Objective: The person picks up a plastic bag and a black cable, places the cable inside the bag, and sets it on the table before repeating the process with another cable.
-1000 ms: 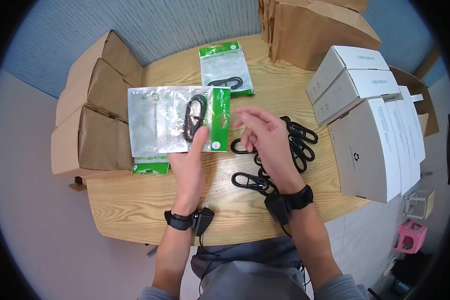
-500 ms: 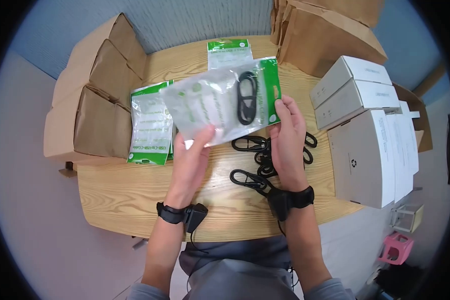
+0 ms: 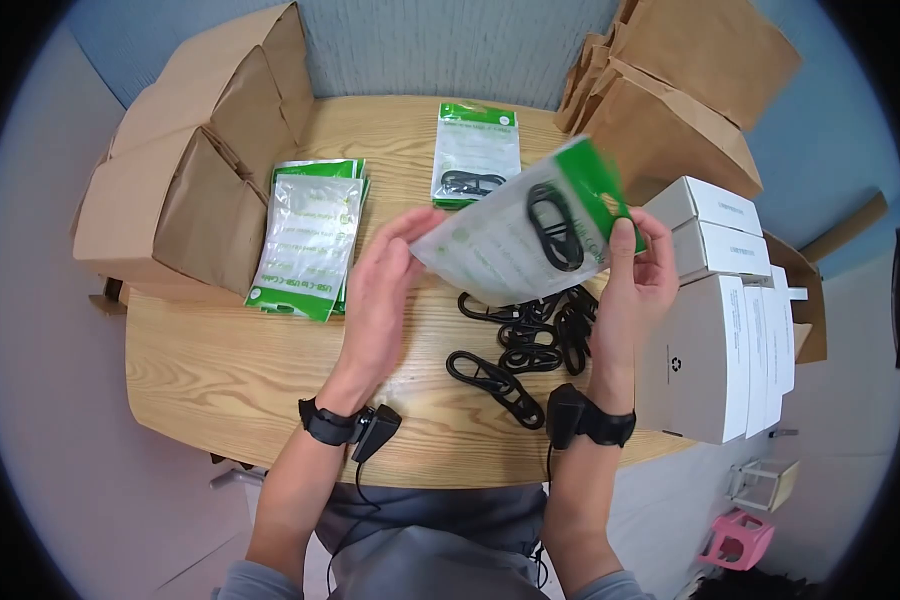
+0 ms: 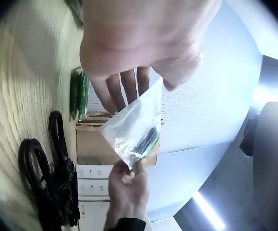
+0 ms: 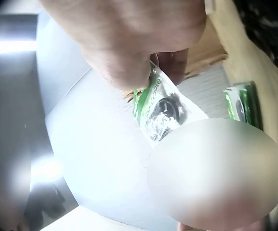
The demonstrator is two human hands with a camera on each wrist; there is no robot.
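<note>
A clear plastic bag (image 3: 490, 245) with a green header and a coiled black cable (image 3: 554, 226) inside is held tilted above the table. My right hand (image 3: 635, 275) pinches the green header between thumb and fingers. At the bag's opposite end is my left hand (image 3: 378, 290), its fingers extended and fairly straight in the left wrist view, right at the bag's corner. Beneath the bag, several loose coiled black cables (image 3: 495, 388) lie on the wooden table (image 3: 230, 380). Part of the right wrist view is blurred over.
Flat green-and-white bags (image 3: 305, 235) are stacked at left beside cardboard boxes (image 3: 135, 205). Another bagged cable (image 3: 475, 155) lies at the back. White boxes (image 3: 700, 350) stand on the right, with brown paper bags (image 3: 680, 120) behind them.
The bag has passed from the left hand to the right hand's pinch and moved rightward, tilting more. My left hand's thumb has come off the bag's front face.
</note>
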